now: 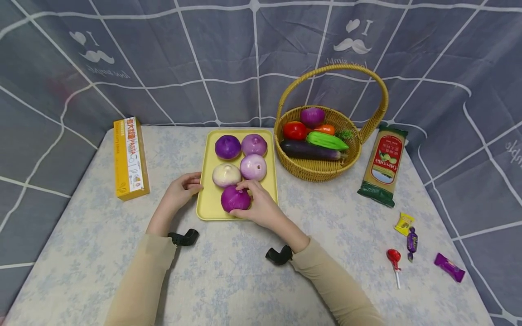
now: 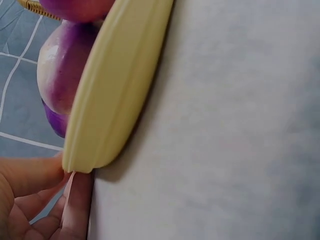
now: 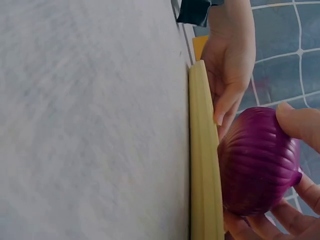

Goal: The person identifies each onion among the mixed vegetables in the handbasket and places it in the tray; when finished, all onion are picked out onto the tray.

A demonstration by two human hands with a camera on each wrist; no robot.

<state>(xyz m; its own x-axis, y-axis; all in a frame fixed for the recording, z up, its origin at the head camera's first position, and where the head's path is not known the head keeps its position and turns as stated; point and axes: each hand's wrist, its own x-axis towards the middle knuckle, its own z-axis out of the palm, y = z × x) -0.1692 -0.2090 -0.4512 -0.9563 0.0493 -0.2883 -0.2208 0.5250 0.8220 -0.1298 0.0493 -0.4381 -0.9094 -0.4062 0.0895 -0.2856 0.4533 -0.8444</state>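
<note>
A yellow tray (image 1: pixel 209 209) lies on the table with several onions in it. My right hand (image 1: pixel 263 206) grips a purple onion (image 1: pixel 233 200) at the tray's near end, thumb on the near side and fingers round the other. In the right wrist view this onion (image 3: pixel 260 162) sits at the tray's rim. My left hand (image 1: pixel 182 191) pinches the left edge of the tray between thumb and fingers. Beyond the held onion are a whitish onion (image 1: pixel 226 175), a pale purple onion (image 1: pixel 253 167), a dark purple onion (image 1: pixel 227 147) and a lilac onion (image 1: pixel 254 145).
A wicker basket (image 1: pixel 310 174) with vegetables stands right of the tray. Farther right lies a green-and-brown pack (image 1: pixel 383 165). A yellow pasta box (image 1: pixel 131 158) is at the left. Wrapped candies (image 1: pixel 448 267) and a red lollipop (image 1: pixel 393 256) lie at the right.
</note>
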